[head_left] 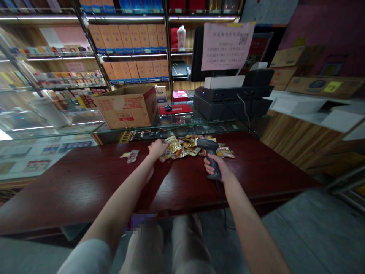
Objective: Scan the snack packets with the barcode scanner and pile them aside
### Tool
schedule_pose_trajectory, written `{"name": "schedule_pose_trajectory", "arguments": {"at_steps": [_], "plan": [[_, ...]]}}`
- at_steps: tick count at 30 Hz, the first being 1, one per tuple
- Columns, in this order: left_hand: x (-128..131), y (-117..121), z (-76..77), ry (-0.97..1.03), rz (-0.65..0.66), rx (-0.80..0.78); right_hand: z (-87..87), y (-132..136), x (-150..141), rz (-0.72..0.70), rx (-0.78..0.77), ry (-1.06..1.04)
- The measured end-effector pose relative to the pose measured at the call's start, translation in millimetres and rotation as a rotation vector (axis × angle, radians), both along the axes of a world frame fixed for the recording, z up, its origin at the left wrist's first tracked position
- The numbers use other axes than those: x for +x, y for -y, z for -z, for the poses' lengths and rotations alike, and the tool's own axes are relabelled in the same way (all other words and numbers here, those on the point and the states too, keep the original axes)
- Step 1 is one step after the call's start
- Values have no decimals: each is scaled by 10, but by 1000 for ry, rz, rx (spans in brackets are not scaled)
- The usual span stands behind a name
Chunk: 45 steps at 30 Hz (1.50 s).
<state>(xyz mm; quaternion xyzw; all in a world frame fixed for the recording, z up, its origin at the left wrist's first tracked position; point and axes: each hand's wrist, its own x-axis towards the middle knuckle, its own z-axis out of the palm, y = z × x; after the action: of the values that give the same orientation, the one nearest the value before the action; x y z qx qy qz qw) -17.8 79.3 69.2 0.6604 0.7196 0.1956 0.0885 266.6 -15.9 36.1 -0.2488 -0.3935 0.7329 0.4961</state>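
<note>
My right hand point(219, 166) is wrapped round the handle of a dark grey barcode scanner point(207, 144), its head pointing left over a heap of small snack packets point(194, 150). A cable hangs from the scanner's base past the table edge. At the left end of the heap, my left hand point(157, 148) has its fingers closed on the edge of a gold snack packet point(174, 144), which is tilted up. A few small packets point(131, 156) lie apart, to the left of that hand.
The dark red wooden table point(99, 182) abuts a glass counter bearing an open cardboard box point(122, 110), a red pad point(182, 109) with a mouse point(168, 108), and a black cash register point(222, 108). Behind stand shelves of boxed goods point(128, 38).
</note>
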Motion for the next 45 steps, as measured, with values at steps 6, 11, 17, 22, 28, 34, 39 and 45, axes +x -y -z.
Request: {"name": "schedule_pose_trajectory", "arguments": {"at_steps": [6,11,17,22,28,34,39,45], "plan": [[418,-258,184,108,-46,-7,36,-35,18,2,-13,12],[278,-260,206,173,-92,8,30,-36,11,-21,-17,15],[134,-86,238,401,128,302,15,-11,-8,-32,-12,22],[96,65,199,432,218,380,-8,22,-28,-48,11,25],[127,226,176,518,337,290,-41,61,-47,-99,49,29],[160,326,166,506,296,244,-34,71,-47,-98,67,37],[144,351,185,493,321,225,-28,74,-45,-116,60,62],[-194,296,146,391,220,300,-37,74,-52,-101,38,56]]}}
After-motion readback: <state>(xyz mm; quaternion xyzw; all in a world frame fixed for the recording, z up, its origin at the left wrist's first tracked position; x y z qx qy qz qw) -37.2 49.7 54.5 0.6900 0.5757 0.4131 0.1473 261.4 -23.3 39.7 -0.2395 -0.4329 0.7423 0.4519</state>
